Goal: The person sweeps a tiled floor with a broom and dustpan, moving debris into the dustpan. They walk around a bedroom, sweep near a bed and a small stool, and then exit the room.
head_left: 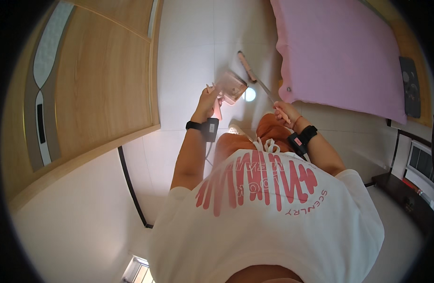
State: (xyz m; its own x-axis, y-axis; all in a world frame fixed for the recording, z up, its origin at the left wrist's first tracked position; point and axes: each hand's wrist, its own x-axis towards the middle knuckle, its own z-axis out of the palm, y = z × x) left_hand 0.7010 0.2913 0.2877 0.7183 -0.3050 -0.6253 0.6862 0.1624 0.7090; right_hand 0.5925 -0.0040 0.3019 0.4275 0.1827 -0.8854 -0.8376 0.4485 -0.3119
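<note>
My left hand [209, 102] is closed around the pink dustpan [232, 87], whose tray is tilted and lifted in front of me. Its inside looks partly see-through and slightly blurred; I cannot make out clearly what lies in it. With my right hand [286, 113] I grip the pink handle of a broom [266, 90]. The broom's thin pole slants forward and left to a narrow pink head [246, 66] just beyond the dustpan's right corner. Whether the bristles touch the floor, I cannot tell.
A bed with a pink sheet [337, 52] stands to the right. A wooden wardrobe [108, 66] runs along the left. Pale tiles [186, 52] cover the floor between them. At the far right is a dark low cabinet [400, 195]. A light-coloured shoe [235, 129] shows below me.
</note>
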